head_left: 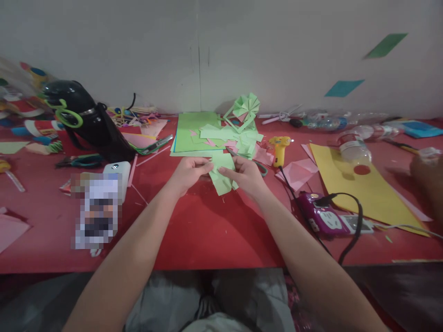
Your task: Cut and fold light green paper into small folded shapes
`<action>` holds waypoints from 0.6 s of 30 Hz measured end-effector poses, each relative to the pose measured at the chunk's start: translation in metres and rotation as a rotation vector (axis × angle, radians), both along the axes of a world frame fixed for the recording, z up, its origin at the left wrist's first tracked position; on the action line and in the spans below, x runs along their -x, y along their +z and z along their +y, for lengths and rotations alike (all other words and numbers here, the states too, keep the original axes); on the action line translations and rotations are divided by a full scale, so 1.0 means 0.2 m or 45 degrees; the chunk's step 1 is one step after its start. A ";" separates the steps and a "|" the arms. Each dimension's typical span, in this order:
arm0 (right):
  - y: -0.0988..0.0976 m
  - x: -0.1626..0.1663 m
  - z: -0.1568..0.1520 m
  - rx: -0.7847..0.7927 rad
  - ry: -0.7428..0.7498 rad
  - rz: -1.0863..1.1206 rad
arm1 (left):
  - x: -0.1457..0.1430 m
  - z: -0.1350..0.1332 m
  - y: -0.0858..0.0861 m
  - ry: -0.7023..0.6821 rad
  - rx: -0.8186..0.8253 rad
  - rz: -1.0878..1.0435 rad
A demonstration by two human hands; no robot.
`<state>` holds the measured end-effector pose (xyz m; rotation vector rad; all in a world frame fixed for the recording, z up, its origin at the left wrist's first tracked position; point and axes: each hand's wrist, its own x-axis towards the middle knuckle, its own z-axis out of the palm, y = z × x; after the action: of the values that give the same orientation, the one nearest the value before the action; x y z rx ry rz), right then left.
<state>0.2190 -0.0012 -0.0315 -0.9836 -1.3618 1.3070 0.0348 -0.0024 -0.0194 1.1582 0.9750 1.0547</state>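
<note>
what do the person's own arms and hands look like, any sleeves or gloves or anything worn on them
The left hand and right hand are bare, without gloves. No sleeve shows on the left forearm or the right forearm, and no watch or bracelet is visible. Small details, such as thin rings, are too blurred to rule out.

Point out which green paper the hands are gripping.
The small creased pale-green piece, pinched between the left hand and right hand. The larger green sheets lie behind it, and the pleated green rosette sits near the wall, both untouched.
</note>
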 end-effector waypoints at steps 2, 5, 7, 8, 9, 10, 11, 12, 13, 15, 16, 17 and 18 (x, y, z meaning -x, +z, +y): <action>0.00 0.00 0.00 -0.005 0.016 -0.004 | 0.01 0.00 0.00 -0.016 0.001 0.027; 0.00 0.00 0.00 0.007 0.025 0.001 | 0.01 0.00 0.01 0.016 -0.008 0.058; 0.00 0.00 0.00 0.018 0.026 0.005 | 0.00 0.00 0.00 0.047 -0.017 0.075; 0.00 0.00 0.00 0.023 0.030 0.002 | 0.00 0.00 0.00 0.060 -0.028 0.085; 0.00 0.00 0.00 0.027 0.035 -0.003 | 0.00 0.01 0.00 0.068 -0.045 0.099; 0.00 0.00 0.00 0.029 0.039 -0.007 | 0.00 0.01 -0.01 0.074 -0.066 0.115; 0.00 0.00 0.00 0.028 0.043 -0.012 | 0.00 0.01 -0.01 0.076 -0.089 0.131; 0.00 0.00 0.00 0.028 0.049 -0.018 | 0.01 0.01 -0.01 0.072 -0.106 0.147; 0.00 -0.01 0.00 0.028 0.058 -0.025 | 0.01 0.01 -0.01 0.065 -0.116 0.159; 0.00 -0.01 0.01 0.030 0.070 -0.030 | 0.02 0.02 -0.02 0.044 -0.106 0.162; 0.00 -0.01 0.01 0.031 0.070 -0.030 | 0.02 0.02 -0.01 0.046 -0.085 0.152; 0.00 -0.02 0.01 0.035 0.065 -0.027 | 0.03 0.02 -0.01 0.061 -0.055 0.136; 0.00 -0.02 0.01 0.038 0.055 -0.022 | 0.03 0.03 -0.01 0.091 -0.026 0.115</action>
<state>0.2223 0.0005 -0.0320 -0.9928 -1.3872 1.3570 0.0286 0.0028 -0.0215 1.2039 1.0855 1.0793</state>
